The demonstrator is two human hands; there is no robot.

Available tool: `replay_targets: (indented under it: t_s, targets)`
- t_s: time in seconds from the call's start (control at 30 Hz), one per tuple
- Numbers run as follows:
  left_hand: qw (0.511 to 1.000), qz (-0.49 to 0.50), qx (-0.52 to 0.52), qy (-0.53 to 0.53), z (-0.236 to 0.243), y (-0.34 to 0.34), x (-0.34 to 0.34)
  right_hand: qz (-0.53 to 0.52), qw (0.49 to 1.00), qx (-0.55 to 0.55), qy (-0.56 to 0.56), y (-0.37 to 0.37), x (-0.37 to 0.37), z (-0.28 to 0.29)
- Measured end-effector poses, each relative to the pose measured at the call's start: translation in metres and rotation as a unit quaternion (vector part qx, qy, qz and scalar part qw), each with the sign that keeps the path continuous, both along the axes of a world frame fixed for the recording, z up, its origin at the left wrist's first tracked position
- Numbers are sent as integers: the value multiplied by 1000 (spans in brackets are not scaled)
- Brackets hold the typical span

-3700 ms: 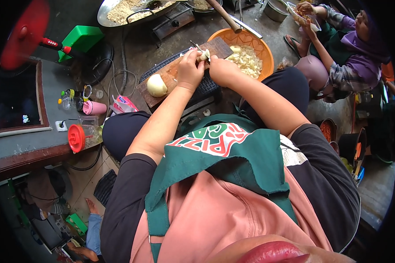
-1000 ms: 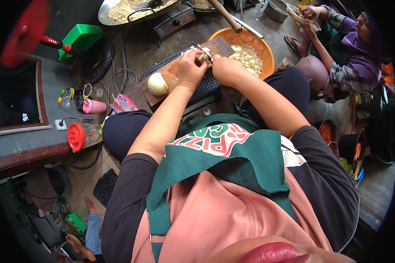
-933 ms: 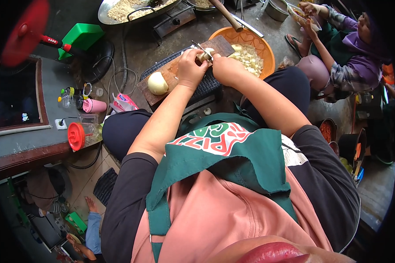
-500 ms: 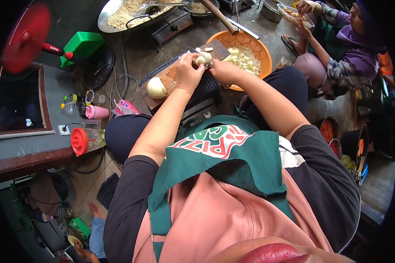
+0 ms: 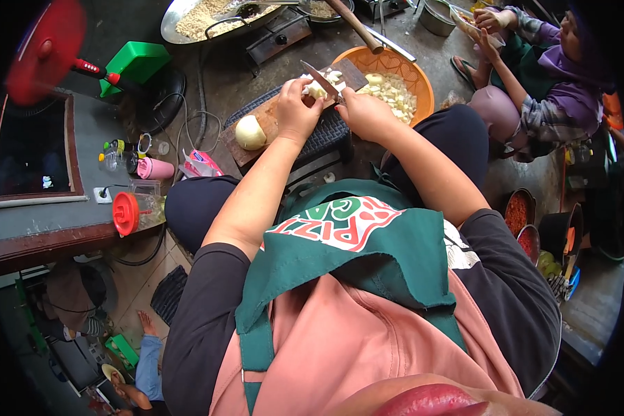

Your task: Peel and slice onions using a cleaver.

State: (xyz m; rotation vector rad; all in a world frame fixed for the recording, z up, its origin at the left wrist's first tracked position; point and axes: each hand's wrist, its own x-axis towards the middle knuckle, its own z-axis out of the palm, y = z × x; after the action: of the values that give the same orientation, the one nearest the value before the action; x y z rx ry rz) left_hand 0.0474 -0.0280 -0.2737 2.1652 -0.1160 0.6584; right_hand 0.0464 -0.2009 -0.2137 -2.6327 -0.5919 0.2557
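Observation:
My right hand (image 5: pixel 369 113) is wrapped round the handle of a knife (image 5: pixel 319 78); the blade points up and to the left, over white pieces of a cut onion (image 5: pixel 315 90). My left hand (image 5: pixel 297 111) holds those pieces from the left side, its fingers curled against them. Both hands are above a wooden chopping board (image 5: pixel 267 118) lying on a dark woven-pattern stool (image 5: pixel 326 142). A larger peeled onion (image 5: pixel 250 133) with a glossy pale surface rests at the board's near left end. The knife handle is mostly hidden in my palm.
Right of the board stands an orange basin (image 5: pixel 425 82) holding pale chopped chunks. A wooden pole (image 5: pixel 353 26) slants above it. Beyond are a stove (image 5: pixel 279 40) and a wide wok (image 5: pixel 170 28). A co-worker (image 5: pixel 561 90) sits at right; a red fan (image 5: pixel 45 48) stands at left.
The knife blade has risen into view and now tilts up over the onion, which lies in more separate pieces. My right hand has moved slightly right.

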Motion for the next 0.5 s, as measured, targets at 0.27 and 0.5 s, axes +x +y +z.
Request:
replay_targets:
  t_s: [0.27,0.5]
  targets:
    - [999,-18,-44,-2,-6,3,3,-7,998,-59,7,10,-10,13]
    - [994,9,79,-73,-4,4,6,-29,996,-82,28,24,-5,18]
